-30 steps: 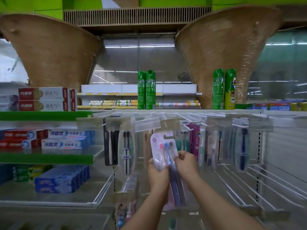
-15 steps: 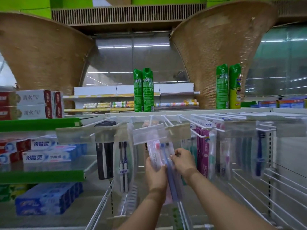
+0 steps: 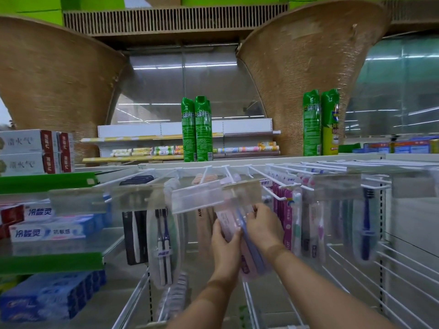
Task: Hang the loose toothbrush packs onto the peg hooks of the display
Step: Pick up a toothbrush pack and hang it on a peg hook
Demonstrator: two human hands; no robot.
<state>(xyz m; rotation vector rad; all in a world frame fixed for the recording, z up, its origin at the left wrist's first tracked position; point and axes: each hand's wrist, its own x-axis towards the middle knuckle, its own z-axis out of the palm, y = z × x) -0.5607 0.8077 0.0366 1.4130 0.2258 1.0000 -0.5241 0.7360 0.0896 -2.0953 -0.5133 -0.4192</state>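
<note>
A pink-and-white toothbrush pack [image 3: 249,260] with blue brushes hangs between my hands at the middle of the display. My left hand [image 3: 224,241] grips its left edge and my right hand [image 3: 262,225] pinches its upper right part. The pack's top is hidden behind a clear price-tag holder [image 3: 197,197] on a white peg hook [image 3: 229,174]; whether it sits on the hook I cannot tell. Other toothbrush packs hang on neighbouring hooks: a dark one [image 3: 135,231], a clear oval one [image 3: 164,238] and magenta ones [image 3: 283,212].
Toothpaste boxes [image 3: 50,231] fill the green-edged shelves on the left. Green spray cans [image 3: 196,129] stand on the display's top. Bare white peg hooks [image 3: 356,269] jut out at the lower right. More packs [image 3: 365,224] hang on the right.
Both hands have raised the pack higher, so its top now lies behind the price-tag holder. The camera has moved closer to the display.
</note>
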